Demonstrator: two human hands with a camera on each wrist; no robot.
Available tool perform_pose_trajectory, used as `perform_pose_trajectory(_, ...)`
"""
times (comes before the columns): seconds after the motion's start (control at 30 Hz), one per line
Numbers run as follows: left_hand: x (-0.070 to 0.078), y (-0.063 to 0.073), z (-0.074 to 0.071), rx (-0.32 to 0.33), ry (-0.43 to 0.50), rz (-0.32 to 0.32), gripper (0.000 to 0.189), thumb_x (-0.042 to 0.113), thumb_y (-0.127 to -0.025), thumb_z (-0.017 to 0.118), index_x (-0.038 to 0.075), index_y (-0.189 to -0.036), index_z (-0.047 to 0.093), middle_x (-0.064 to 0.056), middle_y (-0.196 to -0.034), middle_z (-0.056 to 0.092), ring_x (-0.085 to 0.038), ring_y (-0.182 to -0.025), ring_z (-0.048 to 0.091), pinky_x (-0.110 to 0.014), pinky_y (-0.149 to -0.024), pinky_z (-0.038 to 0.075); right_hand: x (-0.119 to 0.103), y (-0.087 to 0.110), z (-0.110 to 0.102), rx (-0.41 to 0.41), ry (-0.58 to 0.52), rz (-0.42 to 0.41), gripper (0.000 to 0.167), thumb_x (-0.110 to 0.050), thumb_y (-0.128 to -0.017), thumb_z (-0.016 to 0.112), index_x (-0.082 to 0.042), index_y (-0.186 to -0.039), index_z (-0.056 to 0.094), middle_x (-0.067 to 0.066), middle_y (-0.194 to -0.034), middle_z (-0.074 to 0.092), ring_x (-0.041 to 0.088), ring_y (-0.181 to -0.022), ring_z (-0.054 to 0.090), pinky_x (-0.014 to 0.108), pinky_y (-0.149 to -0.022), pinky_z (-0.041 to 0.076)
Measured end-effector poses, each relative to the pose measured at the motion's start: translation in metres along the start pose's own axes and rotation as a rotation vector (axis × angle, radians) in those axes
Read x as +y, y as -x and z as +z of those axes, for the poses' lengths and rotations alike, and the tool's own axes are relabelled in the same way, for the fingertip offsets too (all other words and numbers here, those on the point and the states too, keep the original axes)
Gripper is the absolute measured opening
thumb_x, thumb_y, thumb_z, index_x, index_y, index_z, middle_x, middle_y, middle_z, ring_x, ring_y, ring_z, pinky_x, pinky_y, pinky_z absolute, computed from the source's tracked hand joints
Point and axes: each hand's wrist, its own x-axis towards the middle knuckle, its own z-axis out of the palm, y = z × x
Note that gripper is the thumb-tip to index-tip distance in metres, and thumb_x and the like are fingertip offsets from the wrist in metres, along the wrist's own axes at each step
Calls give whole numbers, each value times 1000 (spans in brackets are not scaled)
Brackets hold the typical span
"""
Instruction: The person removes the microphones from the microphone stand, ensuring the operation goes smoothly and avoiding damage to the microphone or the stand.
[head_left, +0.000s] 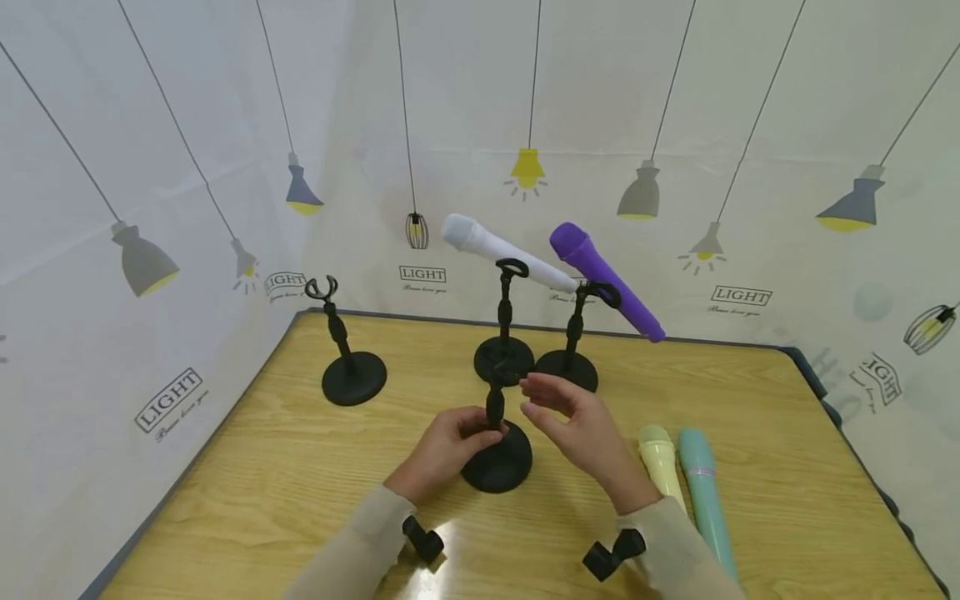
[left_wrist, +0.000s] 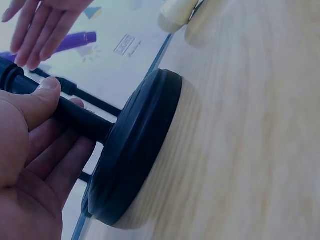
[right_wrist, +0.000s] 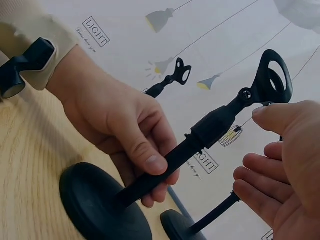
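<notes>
A black microphone stand (head_left: 498, 458) with a round base stands in front of me, its clip empty. My left hand (head_left: 450, 442) grips its pole low down, thumb and fingers around it, as the left wrist view shows. My right hand (head_left: 573, 429) is held beside the upper pole with fingers fairly straight; in the right wrist view its thumb (right_wrist: 272, 117) is right at the clip (right_wrist: 274, 80). Behind, a white microphone (head_left: 510, 250) rests in one stand (head_left: 505, 317) and a purple microphone (head_left: 607, 279) in another stand (head_left: 573, 333).
Farther left stands another black stand (head_left: 348, 367) with an empty clip. At the right, a yellow microphone (head_left: 662, 467) and a teal microphone (head_left: 705, 500) lie side by side on the wooden table (head_left: 810, 467). A lamp-printed backdrop (head_left: 600, 100) rises behind the table's far edge.
</notes>
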Motion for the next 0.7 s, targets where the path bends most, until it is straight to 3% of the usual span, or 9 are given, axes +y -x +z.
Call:
perform_pose_trajectory(0.23,-8,1,-17,84,8,-33,18,25,-105,74,16,-120,80,-2,-119,82,-20,-121,74,-48,-110,57,10,-5,15,-18,-23,45,42,-18,-105,73,-3,-143,66,19,-140,72,37,-130,70,40,-103,62)
perform_pose_trajectory(0.47,-14,-1,-35,172,-4,-65,19,23,-105,74,16,-121,79,-2,-117,82,-21,-119,75,-49,-110,58,14,-11,32,-43,-26,45,40,-17,-105,73,-1,-140,68,19,-137,74,36,-127,72,44,-104,61)
perform_pose_trajectory(0.7,-17,-10,-50,262,-73,-92,17,19,-104,74,14,-119,80,-4,-116,82,-22,-117,76,-51,-109,58,18,-14,46,-57,-27,50,39,-16,-104,75,1,-138,69,19,-135,75,36,-125,73,48,-106,60)
